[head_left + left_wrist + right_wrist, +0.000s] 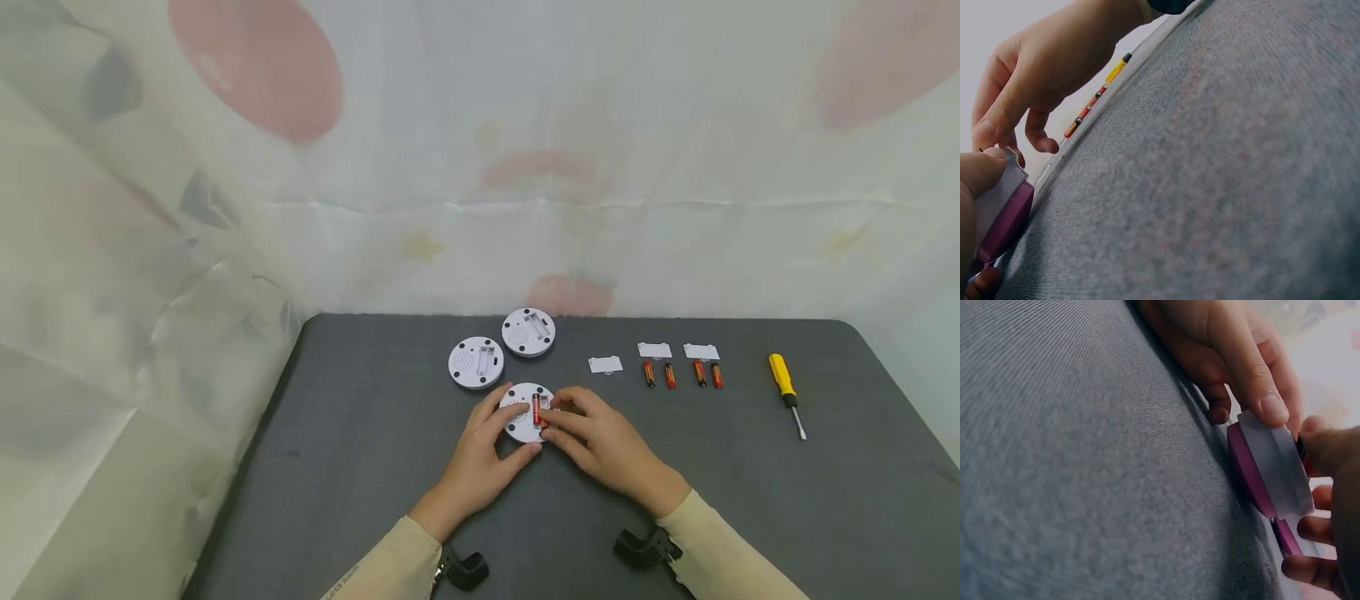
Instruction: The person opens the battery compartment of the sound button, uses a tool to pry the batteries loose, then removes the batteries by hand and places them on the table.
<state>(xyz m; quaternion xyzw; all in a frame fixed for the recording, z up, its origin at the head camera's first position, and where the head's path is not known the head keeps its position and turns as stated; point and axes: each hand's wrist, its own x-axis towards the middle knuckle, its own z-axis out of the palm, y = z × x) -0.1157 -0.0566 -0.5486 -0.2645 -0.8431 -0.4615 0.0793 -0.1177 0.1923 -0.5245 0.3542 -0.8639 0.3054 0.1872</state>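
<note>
A round white battery-powered device point(517, 427) lies with its perforated back and battery compartment facing up. Its other side shows purple in the left wrist view point(1007, 222) and the right wrist view. My left hand point(480, 462) grips the device by its rim, thumb at the near edge and fingers over the far left. A red AAA battery point(536, 408) stands out at the compartment. My right hand point(606, 437) pinches a second battery point(1307, 464) at the compartment's right side, its fingertips hiding most of it.
Two similar round devices, one point(476, 363) at left and one point(528, 332) farther back, lie beyond my hands. White battery covers point(605, 365) and several red batteries point(670, 375) sit right of them. A yellow-handled screwdriver point(782, 375) lies far right on the grey table point(360, 417).
</note>
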